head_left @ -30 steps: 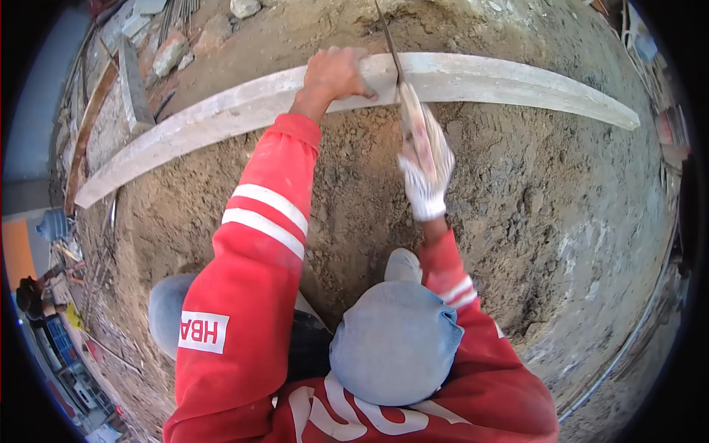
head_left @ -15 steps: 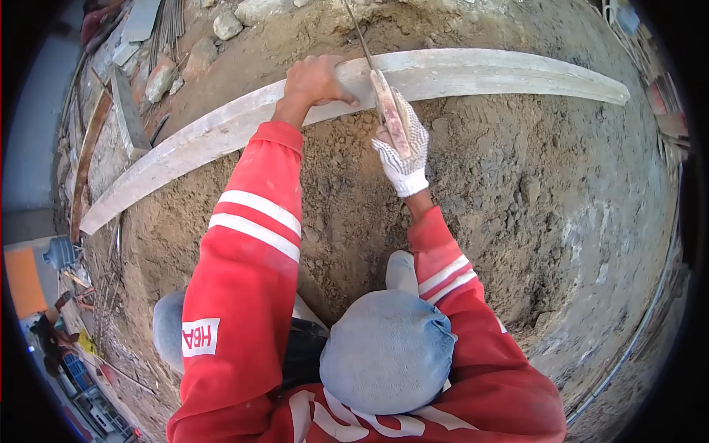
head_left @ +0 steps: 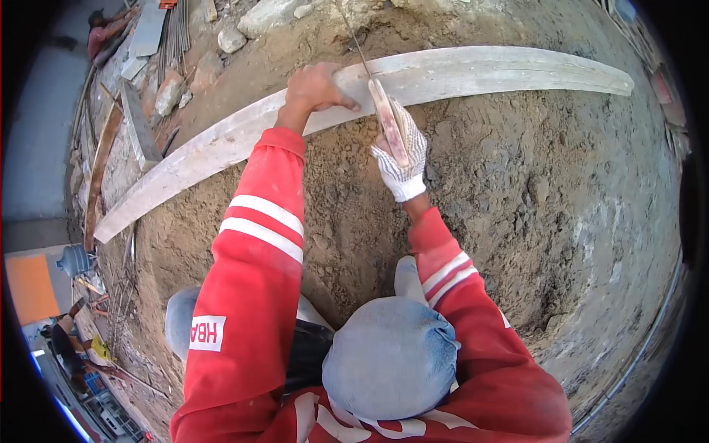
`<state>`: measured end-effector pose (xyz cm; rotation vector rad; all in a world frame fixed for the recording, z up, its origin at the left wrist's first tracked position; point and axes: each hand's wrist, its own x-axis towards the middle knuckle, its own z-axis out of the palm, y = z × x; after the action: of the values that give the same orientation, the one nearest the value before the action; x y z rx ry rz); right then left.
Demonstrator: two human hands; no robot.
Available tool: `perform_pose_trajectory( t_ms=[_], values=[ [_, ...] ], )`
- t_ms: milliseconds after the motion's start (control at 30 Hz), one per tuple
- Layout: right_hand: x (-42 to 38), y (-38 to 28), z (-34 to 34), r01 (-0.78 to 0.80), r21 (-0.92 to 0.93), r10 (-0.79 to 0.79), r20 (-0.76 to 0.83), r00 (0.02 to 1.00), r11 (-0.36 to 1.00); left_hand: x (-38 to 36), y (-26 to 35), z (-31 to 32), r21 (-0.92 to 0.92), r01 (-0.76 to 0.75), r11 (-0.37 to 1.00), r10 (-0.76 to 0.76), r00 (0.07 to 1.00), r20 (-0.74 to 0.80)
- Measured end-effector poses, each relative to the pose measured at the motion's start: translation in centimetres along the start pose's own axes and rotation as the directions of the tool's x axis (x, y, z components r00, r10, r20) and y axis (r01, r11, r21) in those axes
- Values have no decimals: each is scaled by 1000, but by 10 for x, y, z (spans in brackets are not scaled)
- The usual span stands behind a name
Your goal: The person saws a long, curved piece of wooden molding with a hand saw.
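Observation:
A long pale wooden board (head_left: 458, 72) lies across the ground in front of me, looking curved in this wide view. My bare left hand (head_left: 319, 88) grips it near the middle, fingers over the far edge and thumb on its near side. Just right of that, my right hand (head_left: 402, 151), in a white knitted glove, is closed around the worn wooden handle of a handsaw (head_left: 388, 122). The thin blade crosses the board and points away from me, seen almost edge-on. How deep any cut goes cannot be made out.
Loose brown soil (head_left: 487, 184) surrounds the board. At the left are a short plank (head_left: 136, 122), rocks (head_left: 170, 92), a blue water jug (head_left: 74, 260) and a person (head_left: 70, 343). Another person (head_left: 103, 33) is at the upper left. My jeans-covered knee (head_left: 391, 354) is below.
The saw handle has come slightly back toward me across the board. My left hand keeps its grip on the board. The whole view has shifted a little.

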<state>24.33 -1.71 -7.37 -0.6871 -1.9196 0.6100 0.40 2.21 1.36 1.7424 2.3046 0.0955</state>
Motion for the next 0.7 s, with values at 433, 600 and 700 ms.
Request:
perform_pose_trajectory(
  t_ms=[433, 600, 700],
  values=[
    [-77, -55, -76, -198, 20, 191, 175, 966, 980, 14, -10, 3, -40, -24, 999, 25, 999, 33],
    [22, -4, 7, -187, 179, 187, 18, 982, 966, 10, -9, 6, -60, 13, 998, -17, 998, -66],
    [-2, -29, -29, -24, -11, 25, 48, 999, 1000, 10, -18, 21, -130, -78, 988, 70, 995, -66]
  ],
)
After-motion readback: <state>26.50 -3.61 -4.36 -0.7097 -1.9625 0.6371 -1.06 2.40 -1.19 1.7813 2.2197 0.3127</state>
